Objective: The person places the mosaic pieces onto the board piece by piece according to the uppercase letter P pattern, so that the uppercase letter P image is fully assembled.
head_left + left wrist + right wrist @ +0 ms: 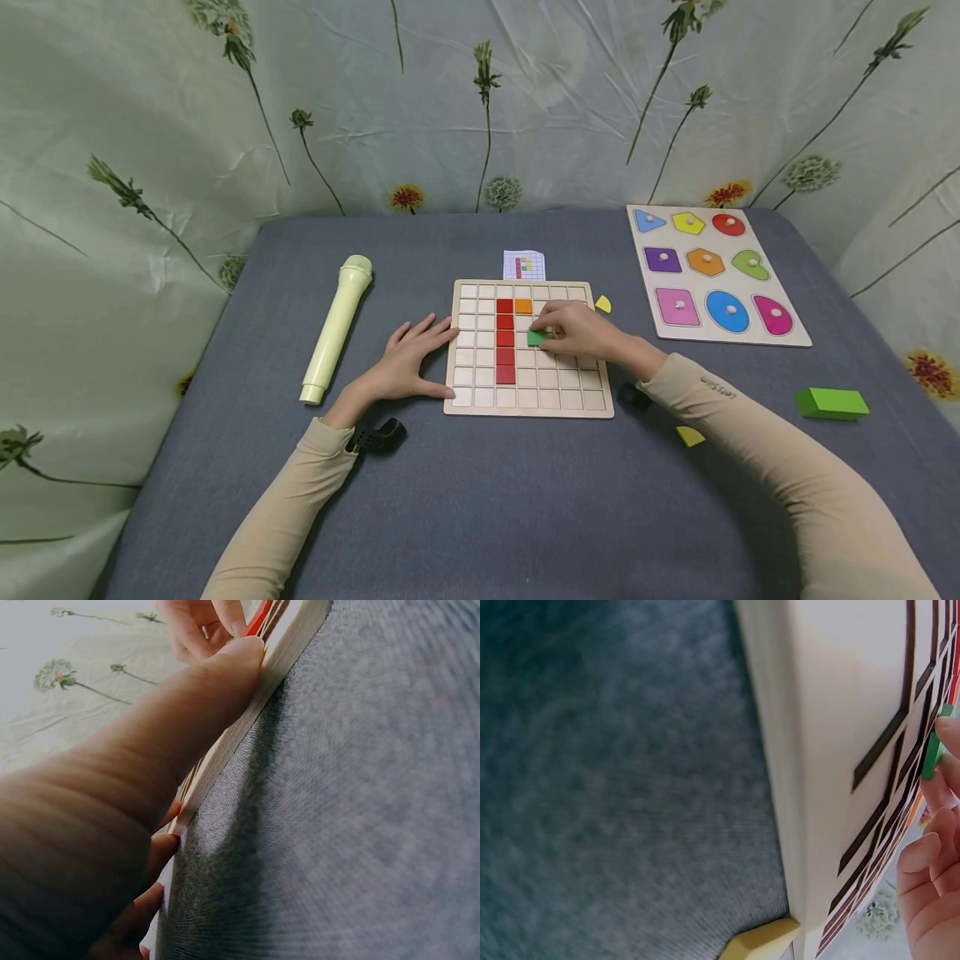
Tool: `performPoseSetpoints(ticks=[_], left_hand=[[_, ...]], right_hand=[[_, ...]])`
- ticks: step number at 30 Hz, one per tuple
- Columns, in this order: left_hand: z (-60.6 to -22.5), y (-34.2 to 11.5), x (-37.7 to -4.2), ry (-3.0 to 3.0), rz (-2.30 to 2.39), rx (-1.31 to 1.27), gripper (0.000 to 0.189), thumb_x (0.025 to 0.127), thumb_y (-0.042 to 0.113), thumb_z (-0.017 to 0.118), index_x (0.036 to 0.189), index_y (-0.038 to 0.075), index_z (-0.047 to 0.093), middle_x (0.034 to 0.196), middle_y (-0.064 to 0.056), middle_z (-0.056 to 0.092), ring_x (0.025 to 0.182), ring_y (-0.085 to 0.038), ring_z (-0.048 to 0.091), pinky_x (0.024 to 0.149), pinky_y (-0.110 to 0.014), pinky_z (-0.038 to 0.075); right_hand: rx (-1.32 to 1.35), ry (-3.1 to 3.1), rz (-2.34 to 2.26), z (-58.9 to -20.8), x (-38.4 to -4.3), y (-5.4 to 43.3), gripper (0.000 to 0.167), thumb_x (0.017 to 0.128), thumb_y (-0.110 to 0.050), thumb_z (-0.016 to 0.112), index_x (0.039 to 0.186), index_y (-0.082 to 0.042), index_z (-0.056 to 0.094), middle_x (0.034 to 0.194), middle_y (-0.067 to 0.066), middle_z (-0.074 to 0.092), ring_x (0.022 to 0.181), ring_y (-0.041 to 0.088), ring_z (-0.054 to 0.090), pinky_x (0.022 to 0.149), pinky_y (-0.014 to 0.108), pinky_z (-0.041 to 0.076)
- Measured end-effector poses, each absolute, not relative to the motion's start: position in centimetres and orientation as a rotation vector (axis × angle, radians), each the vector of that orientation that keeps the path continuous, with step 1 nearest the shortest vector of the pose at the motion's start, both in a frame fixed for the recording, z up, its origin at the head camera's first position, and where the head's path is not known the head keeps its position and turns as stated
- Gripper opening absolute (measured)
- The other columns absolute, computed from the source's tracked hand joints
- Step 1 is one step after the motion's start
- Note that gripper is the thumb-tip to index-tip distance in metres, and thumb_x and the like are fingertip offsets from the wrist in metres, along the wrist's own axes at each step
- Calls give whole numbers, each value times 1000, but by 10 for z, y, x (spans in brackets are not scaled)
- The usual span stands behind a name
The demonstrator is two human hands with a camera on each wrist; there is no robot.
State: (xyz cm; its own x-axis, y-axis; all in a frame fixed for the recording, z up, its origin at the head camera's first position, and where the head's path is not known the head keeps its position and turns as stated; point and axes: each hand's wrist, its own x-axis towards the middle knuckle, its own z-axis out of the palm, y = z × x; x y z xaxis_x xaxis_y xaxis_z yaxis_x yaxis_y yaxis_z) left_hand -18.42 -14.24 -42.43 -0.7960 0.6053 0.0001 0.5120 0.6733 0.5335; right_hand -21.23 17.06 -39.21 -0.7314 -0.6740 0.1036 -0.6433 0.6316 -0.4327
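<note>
A wooden grid board [525, 400] lies flat on the table. My left hand [407, 367] has its fingers spread along the board's left edge, the thumb [217, 679] against the rim near the front left corner. With its fingertips, my right hand [581, 331] pinches a green tile [536, 337], held over the right half of the grid; the right wrist view shows the tile [933, 750] tilted between finger and thumb. Several red tiles [506, 338] form a vertical column on the grid. An orange tile [523, 306] sits beside the column's top.
A small pattern card [525, 265] lies behind the board. Yellow quarter-round pieces lie at its right [603, 304] and by the right forearm [691, 436]. Farther right are a knobbed shape puzzle [795, 340] and a green block [832, 403]. A cream microphone-shaped tube [336, 329] lies left.
</note>
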Motion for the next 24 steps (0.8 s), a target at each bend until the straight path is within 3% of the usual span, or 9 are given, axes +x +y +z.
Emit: performPoseSetpoints(ticks=[20,24], left_hand=[[-424,-142,-185,2711,769,907,96,69,42,80,148,15,32,157,-8,25,148,-33,12,114,-57,2],[-425,-142,-185,2713,761,906,96,69,43,80,148,15,31,157,-8,25,148,-32,11,114,-57,2]], right_hand=[[-1139,2755,-698,-392,-214,158,25,81,-16,73,102,-4,73,82,7,62,66,11,42,62,21,33],[-1140,2775,-713,-390,-215,160,25,81,-14,72,103,-2,72,86,8,66,67,12,46,63,22,37]])
